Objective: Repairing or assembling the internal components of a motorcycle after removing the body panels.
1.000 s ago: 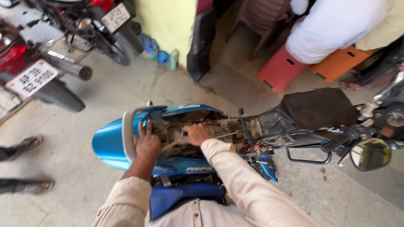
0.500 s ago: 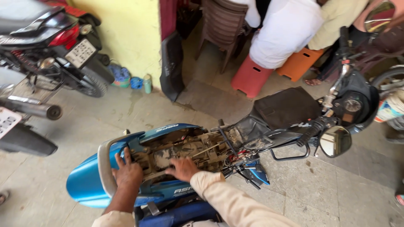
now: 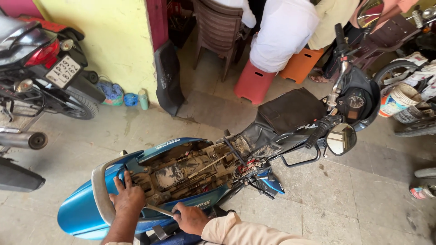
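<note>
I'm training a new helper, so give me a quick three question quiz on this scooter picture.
1. True or false: the seat is on the blue scooter.
2. Which hand holds the metal tool: A left, B right?
3. Where does the left hand rest?

Key
1. False; the dusty frame lies bare.
2. B, the right hand.
3. On the rear of the frame, by the grey grab rail.
</note>
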